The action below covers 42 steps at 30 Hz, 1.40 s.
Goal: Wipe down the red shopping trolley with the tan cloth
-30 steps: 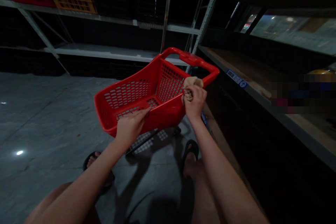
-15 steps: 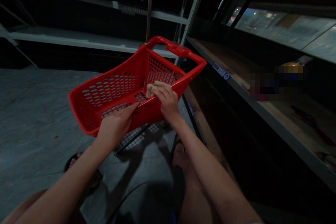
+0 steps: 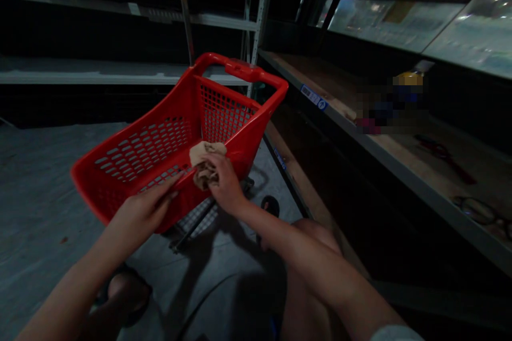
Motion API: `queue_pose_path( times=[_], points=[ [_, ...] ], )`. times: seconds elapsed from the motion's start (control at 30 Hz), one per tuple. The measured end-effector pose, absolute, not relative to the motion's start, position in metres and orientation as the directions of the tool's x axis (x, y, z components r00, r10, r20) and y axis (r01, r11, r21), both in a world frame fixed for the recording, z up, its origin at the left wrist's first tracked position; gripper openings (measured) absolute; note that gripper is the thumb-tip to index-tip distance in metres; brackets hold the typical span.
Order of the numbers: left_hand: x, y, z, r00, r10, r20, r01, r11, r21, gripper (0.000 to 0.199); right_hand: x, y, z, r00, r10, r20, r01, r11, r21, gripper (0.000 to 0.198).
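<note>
A red plastic shopping cart (image 3: 248, 136) with perforated walls stands in front of me, its handle at the far right end. My left hand (image 3: 144, 208) grips the near rim, fingers reaching over the edge. Further right along that rim, my right hand (image 3: 224, 184) presses a crumpled beige cloth (image 3: 207, 152) against it. Part of the cloth folds over into the basket and part hangs on the outer side. My right fingers are closed around the cloth. Inside the cart, the bottom is partly hidden by my hands and the rim.
A wooden shelf (image 3: 382, 152) runs along the right, bearing glasses (image 3: 478, 210), a red-handled tool (image 3: 448, 160) and a blurred-out item. Blue-and-white labels (image 3: 314, 97) mark its edge. Metal racking (image 3: 224, 22) stands behind the cart. My feet rest on the grey floor (image 3: 36, 186).
My right hand has brought the cloth from inside the rim up over its edge, and more cloth shows. The view has shifted, so the cart appears further left. My left hand stays on the rim.
</note>
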<state>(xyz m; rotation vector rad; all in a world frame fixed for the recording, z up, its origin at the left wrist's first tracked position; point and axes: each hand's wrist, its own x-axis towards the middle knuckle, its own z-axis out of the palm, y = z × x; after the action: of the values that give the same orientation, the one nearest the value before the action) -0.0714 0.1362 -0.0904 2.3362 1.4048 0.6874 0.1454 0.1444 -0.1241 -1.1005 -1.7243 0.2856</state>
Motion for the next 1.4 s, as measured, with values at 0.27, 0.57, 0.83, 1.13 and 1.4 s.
queue_pose_path(
  times=[0.27,0.57,0.83,1.13,1.4],
  points=[
    [-0.057,0.13,-0.089,0.406,0.89,0.208,0.714,-0.45,0.536,0.056,0.201,0.195,-0.137,0.488,0.711,0.506,0.557,0.192,-0.808,0.041],
    [-0.049,0.129,-0.086,0.338,0.926,0.167,0.74,-0.372,0.561,0.055,0.139,0.138,-0.163,0.255,0.86,0.442,0.442,0.303,-0.844,0.036],
    [-0.042,0.126,-0.087,0.357,0.914,0.192,0.729,-0.401,0.554,0.054,0.165,0.167,-0.154,0.472,0.803,0.364,0.435,0.147,-0.888,0.034],
    [-0.043,0.129,-0.086,0.341,0.92,0.195,0.73,-0.39,0.562,0.052,0.137,0.159,-0.166,0.475,0.845,0.247,0.233,0.15,-0.961,0.031],
    [-0.043,0.13,-0.083,0.306,0.944,0.126,0.692,-0.311,0.652,0.053,0.1,0.117,-0.163,0.193,0.896,0.4,0.362,0.314,-0.878,0.036]
  ],
)
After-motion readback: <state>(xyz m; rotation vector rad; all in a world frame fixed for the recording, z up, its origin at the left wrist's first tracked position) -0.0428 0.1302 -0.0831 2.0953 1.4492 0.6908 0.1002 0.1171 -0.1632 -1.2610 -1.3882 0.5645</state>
